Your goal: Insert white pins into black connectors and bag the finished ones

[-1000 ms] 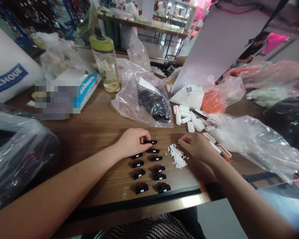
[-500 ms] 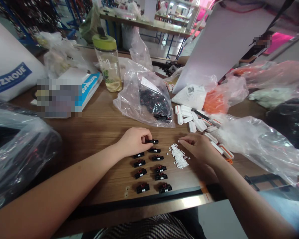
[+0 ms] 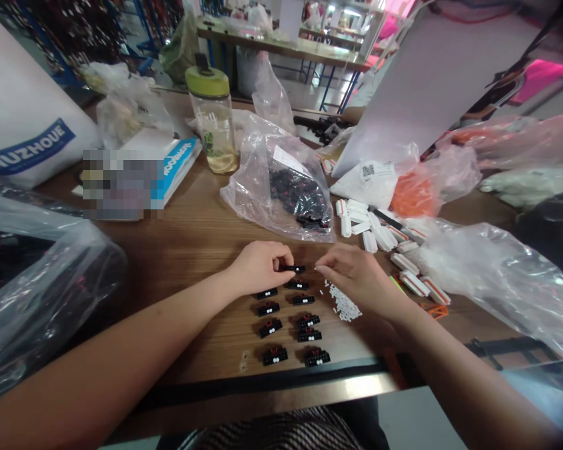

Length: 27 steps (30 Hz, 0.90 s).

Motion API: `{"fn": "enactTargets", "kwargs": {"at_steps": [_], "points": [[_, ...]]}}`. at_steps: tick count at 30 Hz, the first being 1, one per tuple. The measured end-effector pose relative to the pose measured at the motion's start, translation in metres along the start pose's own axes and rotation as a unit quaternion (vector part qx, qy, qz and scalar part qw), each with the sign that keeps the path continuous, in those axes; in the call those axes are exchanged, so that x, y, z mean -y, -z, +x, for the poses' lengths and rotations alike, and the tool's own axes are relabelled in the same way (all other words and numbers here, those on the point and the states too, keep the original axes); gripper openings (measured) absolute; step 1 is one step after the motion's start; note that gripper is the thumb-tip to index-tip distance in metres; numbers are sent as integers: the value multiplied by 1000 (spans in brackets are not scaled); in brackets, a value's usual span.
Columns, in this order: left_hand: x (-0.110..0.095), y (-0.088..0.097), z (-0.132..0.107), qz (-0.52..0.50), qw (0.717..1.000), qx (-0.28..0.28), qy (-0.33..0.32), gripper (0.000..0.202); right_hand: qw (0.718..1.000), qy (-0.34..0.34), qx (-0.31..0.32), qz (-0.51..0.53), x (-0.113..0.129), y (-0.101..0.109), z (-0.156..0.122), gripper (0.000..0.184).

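My left hand (image 3: 266, 265) is closed on a black connector housing (image 3: 296, 269) at the top of the right-hand column; one white dot shows on its face. Just to its right, my right hand (image 3: 349, 270) pinches a tiny white plug (image 3: 318, 267) between thumb and forefinger, a small gap away from the housing. Under and beside that hand lies a heap of small white plugs (image 3: 346, 304). Below my left hand, several more black connector housings (image 3: 268, 309) lie in two columns, most showing a pair of white dots and some red on top.
A clear bag of black parts (image 3: 291, 194) lies behind my hands, with a green-lidded bottle (image 3: 212, 119) to its left. White and orange pieces (image 3: 380, 234) are piled at the right beside a clear plastic bag (image 3: 492, 269). A notebook (image 3: 176, 165) lies at the left.
My right hand has moved left from the heap of white plugs to close beside the housing, carrying one plug. My left hand keeps its grip. The whole view has shifted slightly.
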<state>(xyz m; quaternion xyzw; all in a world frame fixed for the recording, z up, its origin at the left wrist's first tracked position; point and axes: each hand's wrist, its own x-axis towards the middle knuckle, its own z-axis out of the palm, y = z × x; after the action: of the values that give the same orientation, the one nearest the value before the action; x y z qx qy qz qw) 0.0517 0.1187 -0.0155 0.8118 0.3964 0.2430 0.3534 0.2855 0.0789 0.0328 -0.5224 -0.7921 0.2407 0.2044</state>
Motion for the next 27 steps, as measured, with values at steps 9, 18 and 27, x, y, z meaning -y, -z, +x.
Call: {"fn": "enactTargets", "kwargs": {"at_steps": [9, 18, 27], "points": [[-4, 1, 1, 11, 1000, -10, -12, 6, 984, 102, 37, -140, 20, -20, 26, 15], [-5, 2, 1, 6, 999, -19, -31, 8, 944, 170, 84, -271, 35, -14, 24, 27], [-4, 1, 2, -2, 1000, -17, -16, 8, 953, 172, 59, -243, 27, -15, 17, 24]]}}
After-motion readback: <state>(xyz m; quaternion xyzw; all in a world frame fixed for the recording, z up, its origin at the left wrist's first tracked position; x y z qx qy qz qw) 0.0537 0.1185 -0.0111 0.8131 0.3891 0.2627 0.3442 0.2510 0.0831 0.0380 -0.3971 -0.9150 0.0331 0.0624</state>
